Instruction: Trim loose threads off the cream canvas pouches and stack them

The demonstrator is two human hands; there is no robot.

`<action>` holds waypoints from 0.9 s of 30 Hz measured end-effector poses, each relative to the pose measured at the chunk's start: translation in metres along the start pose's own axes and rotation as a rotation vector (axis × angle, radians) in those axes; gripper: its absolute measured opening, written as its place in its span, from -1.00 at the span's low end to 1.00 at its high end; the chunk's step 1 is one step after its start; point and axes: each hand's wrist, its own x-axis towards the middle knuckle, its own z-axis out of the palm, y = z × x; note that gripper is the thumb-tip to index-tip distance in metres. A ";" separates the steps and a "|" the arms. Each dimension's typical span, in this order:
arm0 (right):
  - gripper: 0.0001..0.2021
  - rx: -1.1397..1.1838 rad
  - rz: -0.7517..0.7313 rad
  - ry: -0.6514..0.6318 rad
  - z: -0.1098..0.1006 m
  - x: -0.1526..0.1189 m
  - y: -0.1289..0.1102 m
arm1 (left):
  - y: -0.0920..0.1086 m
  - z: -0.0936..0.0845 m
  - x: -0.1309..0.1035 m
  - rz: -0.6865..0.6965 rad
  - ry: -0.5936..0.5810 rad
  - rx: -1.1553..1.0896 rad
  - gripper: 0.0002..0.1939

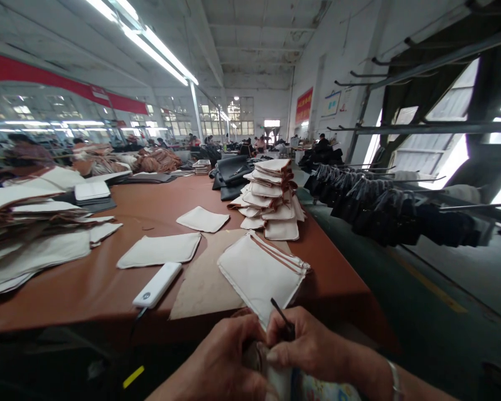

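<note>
At the table's front edge, my left hand (pixel 229 356) is closed on a piece of white and brown material (pixel 275 376), held low at the bottom centre. Right beside it, my right hand (pixel 307 345) has its fingers wrapped round a small dark tool (pixel 280 312) with a thin shaft pointing up and left; the thumb presses near the same material. Just beyond both hands lies a small stack of white fabric pieces (pixel 256 273) with brown edges. The lower part of the held piece is partly hidden by my hands.
Two white pieces (pixel 161 249) and a white power bank (pixel 157 285) lie on the brown table (pixel 83 284). A tall pile of white pieces (pixel 271 195) stands behind, more piles (pixel 37 250) at left. Dark items (pixel 379 206) hang on a rack at right.
</note>
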 end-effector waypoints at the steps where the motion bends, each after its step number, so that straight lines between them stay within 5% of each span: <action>1: -0.69 -0.025 0.012 0.017 -0.002 -0.001 0.001 | -0.008 -0.001 0.002 0.022 -0.013 -0.085 -0.57; 7: -0.84 -0.235 0.061 0.035 -0.013 -0.006 0.005 | -0.039 -0.003 0.015 0.065 -0.096 -0.337 -0.61; 22: -0.73 -0.292 0.159 0.095 -0.012 -0.003 0.010 | -0.039 0.005 0.027 -0.106 0.061 -0.179 -0.82; 27: -0.86 -0.383 0.249 0.136 -0.006 0.001 0.008 | -0.032 0.009 0.029 -0.130 0.084 -0.081 -0.81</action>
